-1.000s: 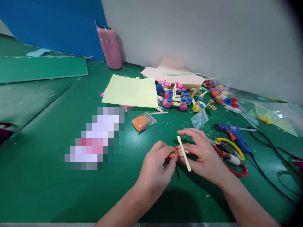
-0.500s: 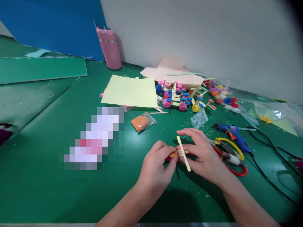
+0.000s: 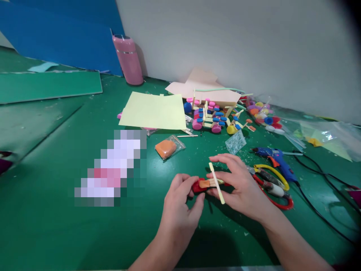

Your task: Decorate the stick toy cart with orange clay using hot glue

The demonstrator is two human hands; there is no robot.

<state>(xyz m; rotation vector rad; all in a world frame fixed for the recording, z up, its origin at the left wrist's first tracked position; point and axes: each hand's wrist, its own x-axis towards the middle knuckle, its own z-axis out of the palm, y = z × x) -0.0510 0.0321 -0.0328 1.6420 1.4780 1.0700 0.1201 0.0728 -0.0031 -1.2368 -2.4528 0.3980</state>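
Note:
Between my two hands is a small stick model (image 3: pixel 204 184), with a red end, a patch of orange clay and pale sticks side by side. A separate-looking pale stick (image 3: pixel 216 183) crosses over it at a slant, near the right fingers. My left hand (image 3: pixel 180 203) has its forefinger and thumb at the model's red end. From the other side my right hand (image 3: pixel 238 184) grips the stick part, its forefinger lifted away. Parts of the model are hidden by the right fingers. Beyond my hands lies orange clay (image 3: pixel 166 149) in a small clear bag.
Right of my hands are red-and-yellow-handled pliers (image 3: pixel 272 182) and a blue glue gun (image 3: pixel 276 160) with a black cord. Stick-and-clay models (image 3: pixel 210 116), yellow paper (image 3: pixel 153 111) and bagged colourful pieces (image 3: pixel 265 114) lie farther back. A pink flask (image 3: pixel 129 62) stands near the wall.
My left fingers have drawn back left from the orange clay, baring it and more of the red end. My right hand keeps nearly the same hold. The view has shifted slightly.

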